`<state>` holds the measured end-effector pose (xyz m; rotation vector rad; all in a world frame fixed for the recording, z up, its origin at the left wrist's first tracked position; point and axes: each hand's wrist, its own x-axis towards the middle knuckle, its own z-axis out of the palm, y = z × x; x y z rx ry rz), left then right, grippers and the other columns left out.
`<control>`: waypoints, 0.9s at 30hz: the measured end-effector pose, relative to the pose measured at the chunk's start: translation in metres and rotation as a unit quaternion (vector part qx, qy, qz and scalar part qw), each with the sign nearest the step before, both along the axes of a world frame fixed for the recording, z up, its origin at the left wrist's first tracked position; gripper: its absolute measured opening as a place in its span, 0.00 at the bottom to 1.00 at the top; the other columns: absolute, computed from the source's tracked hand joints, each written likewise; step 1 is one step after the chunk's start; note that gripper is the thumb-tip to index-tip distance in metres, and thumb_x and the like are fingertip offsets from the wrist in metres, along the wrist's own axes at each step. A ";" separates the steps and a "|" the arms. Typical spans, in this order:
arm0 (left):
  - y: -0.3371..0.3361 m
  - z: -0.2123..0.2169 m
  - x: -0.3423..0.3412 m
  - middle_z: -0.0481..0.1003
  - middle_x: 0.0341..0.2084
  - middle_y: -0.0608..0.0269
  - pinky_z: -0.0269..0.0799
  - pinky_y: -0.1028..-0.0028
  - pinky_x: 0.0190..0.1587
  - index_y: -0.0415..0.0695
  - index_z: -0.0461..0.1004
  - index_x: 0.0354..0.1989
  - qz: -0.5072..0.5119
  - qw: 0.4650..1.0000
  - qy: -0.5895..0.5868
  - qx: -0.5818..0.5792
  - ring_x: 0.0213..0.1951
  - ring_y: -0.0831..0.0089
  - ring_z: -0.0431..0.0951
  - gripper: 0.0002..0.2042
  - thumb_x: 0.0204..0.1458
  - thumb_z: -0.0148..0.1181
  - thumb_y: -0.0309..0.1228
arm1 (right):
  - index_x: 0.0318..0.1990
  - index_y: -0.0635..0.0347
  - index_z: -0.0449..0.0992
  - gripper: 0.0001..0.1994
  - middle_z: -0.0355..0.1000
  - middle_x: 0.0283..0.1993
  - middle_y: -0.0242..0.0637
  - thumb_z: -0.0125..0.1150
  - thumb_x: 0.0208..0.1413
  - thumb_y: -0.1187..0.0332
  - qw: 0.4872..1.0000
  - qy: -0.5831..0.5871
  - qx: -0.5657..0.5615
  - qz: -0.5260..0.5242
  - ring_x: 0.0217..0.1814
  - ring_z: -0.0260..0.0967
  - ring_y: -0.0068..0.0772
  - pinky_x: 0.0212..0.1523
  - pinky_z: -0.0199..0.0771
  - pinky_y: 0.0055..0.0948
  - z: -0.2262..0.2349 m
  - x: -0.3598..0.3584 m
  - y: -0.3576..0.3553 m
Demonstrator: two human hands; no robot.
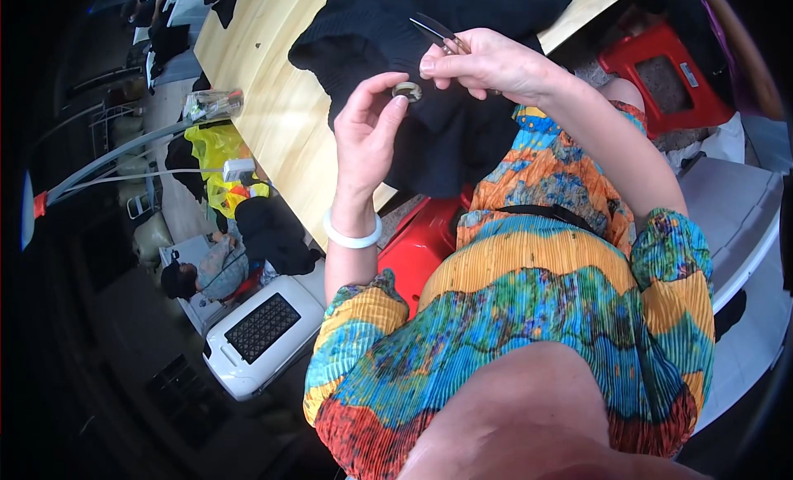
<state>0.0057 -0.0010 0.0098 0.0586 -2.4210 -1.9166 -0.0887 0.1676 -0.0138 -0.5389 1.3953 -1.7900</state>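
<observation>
Between the thumb and forefinger of my left hand [368, 133] is a small round piece, greenish at its rim and dark in the middle, like a button [406, 90]. My right hand [491, 65] is closed around a small pair of scissors [442, 35], whose blades point up and left. Its thumb and forefinger are pinched together; anything thin between them is too small to make out. Both hands are over a black knit garment [355, 34], which lies on the wooden table [268, 92] and hangs over its near edge.
A yellow plastic bag [211, 162] and a clear packet [213, 106] are left of the table, near a white plug box [238, 169]. A white appliance with a dark grille [264, 327] stands lower left. Red stool [636, 75] at right. Another person [219, 269] sits at far left.
</observation>
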 end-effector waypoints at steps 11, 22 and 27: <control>-0.004 -0.001 0.004 0.71 0.33 0.61 0.68 0.81 0.35 0.40 0.56 0.50 0.023 0.965 -0.020 0.259 0.35 0.77 0.72 0.22 0.45 0.52 0.17 | 0.40 0.62 0.62 0.13 0.67 0.25 0.38 0.47 0.54 0.61 0.913 0.312 0.047 -0.258 0.27 0.67 0.33 0.31 0.65 0.28 0.011 0.036 0.014; 0.007 0.004 0.014 0.72 0.33 0.60 0.70 0.80 0.38 0.38 0.57 0.49 0.046 0.971 0.055 0.227 0.35 0.75 0.73 0.22 0.45 0.53 0.16 | 0.37 0.63 0.66 0.09 0.66 0.26 0.32 0.53 0.50 0.70 0.943 0.279 0.092 -0.156 0.26 0.62 0.18 0.26 0.62 0.18 0.012 0.058 0.018; 0.009 0.003 0.016 0.72 0.34 0.59 0.70 0.80 0.39 0.38 0.57 0.49 0.048 0.973 0.059 0.216 0.36 0.76 0.72 0.21 0.45 0.53 0.16 | 0.36 0.63 0.66 0.09 0.66 0.26 0.32 0.54 0.49 0.70 0.945 0.275 0.080 -0.160 0.26 0.62 0.18 0.26 0.61 0.18 0.011 0.058 0.017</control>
